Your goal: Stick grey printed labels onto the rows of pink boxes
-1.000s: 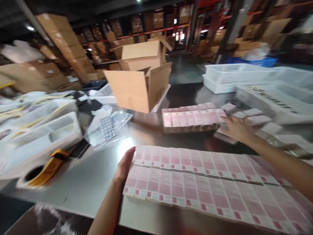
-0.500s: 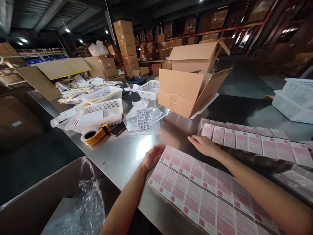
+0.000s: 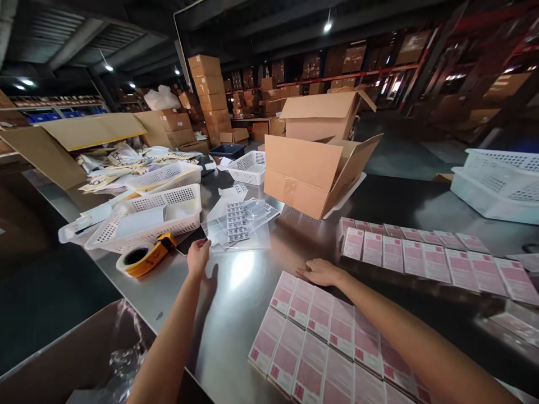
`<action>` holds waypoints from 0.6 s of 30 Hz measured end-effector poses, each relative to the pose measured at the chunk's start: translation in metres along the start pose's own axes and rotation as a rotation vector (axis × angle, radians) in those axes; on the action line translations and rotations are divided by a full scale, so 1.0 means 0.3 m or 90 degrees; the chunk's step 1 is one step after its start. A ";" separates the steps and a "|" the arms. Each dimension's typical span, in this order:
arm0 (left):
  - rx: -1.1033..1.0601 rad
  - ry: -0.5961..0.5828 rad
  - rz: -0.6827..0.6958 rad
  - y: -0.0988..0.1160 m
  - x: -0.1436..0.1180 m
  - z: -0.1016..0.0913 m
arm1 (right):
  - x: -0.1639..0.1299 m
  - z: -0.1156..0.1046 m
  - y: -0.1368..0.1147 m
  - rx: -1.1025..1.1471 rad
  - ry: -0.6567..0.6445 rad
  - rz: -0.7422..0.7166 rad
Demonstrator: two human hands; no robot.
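Clear plastic sheets [image 3: 242, 223] bearing a block of small dark labels lie fanned on the steel table [image 3: 227, 292], left of the open cardboard box [image 3: 311, 171]. The left hand [image 3: 197, 257], fingers pinched together, touches their near-left corner. Further left of the box, a white perforated basket [image 3: 147, 216] holds a flat white sheet. Below the box, the right hand [image 3: 322, 272] rests flat, fingers together, at the far edge of the pink cartons [image 3: 320, 331].

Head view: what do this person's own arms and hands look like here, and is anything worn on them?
Both forearms are bare as far as the frame shows, with no sleeves in view. The left hand and the right hand have no gloves, and no watch, ring or wristband can be seen. Both arms are slim and enter from the bottom edge.
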State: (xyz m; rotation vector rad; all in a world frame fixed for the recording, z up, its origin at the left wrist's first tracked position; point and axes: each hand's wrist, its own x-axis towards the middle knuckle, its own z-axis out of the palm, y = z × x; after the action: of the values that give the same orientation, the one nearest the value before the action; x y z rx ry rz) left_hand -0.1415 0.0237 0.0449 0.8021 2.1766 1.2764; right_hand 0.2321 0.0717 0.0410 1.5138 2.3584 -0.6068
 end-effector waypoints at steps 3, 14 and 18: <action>0.161 0.027 0.055 0.064 0.097 0.012 | 0.001 -0.013 -0.013 0.001 -0.012 0.010; 0.428 -0.007 0.184 0.035 0.069 0.193 | -0.002 -0.022 -0.019 -0.008 -0.021 0.029; 0.442 0.013 0.138 0.013 0.048 0.169 | 0.020 -0.012 -0.007 -0.018 -0.024 0.022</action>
State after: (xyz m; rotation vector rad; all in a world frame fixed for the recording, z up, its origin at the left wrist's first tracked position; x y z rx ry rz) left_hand -0.1171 0.0660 0.0243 1.3146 2.6309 0.5875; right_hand 0.2277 0.0774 0.0419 1.5133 2.2981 -0.5862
